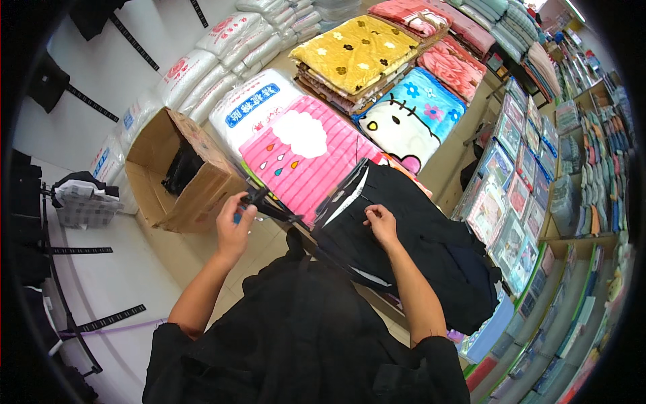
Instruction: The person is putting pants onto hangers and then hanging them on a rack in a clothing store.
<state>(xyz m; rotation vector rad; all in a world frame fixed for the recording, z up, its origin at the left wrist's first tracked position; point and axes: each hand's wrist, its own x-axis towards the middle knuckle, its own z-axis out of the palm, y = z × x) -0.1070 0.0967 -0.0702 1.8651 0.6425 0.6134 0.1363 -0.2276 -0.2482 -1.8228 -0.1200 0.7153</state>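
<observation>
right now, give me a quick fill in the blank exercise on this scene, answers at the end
1. The folded pink striped blanket shows a white ____.
2. The hand over the black garment is the person's ____ one.
3. The cardboard box stands to the garment's ____ in the picture.
4. The flower-patterned blanket atop its stack is ____.

Missing words: cloud; right; left; yellow.

From where I sit, this is a shop: beyond the fingers (383, 217) I see blankets (360, 48) in folded stacks and white sacks (195, 84) heaped up, to their right packets (515, 178) laid out in rows and shelves (579, 244) crammed with goods (595, 158), and to their left clothes (47, 82) hung by slotted bars (94, 103), more stock than a home holds
</observation>
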